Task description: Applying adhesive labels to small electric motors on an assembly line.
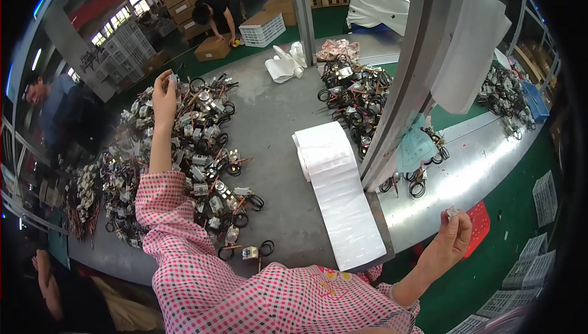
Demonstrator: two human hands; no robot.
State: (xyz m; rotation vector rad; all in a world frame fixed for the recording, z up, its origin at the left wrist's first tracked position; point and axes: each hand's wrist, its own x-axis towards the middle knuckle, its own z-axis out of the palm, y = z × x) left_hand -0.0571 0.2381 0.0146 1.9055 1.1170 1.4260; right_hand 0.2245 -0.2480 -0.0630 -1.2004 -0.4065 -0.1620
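My left arm reaches far over the heap of small wired parts (208, 132), pale and metallic blocks with black looped leads and reddish-brown stems. At the heap's far edge my left hand (163, 102) is closed, with a small pale block (173, 78) at its fingertips. Out to the right, past the table edge, my right hand (446, 249) pinches a small whitish piece with reddish marks (452, 211) between thumb and fingers. Between my arms lies a roll of white glossy strip (343, 193), its loose end running toward me. A single wired part (250, 252) sits near my chest.
A metal post (401, 83) rises right of the roll, with hanging white sheets (468, 46). More wired parts (355, 92) lie behind it. Crumpled white plastic (286, 63) is at the far edge. A red stool (476, 227) and crates stand right; other people work around.
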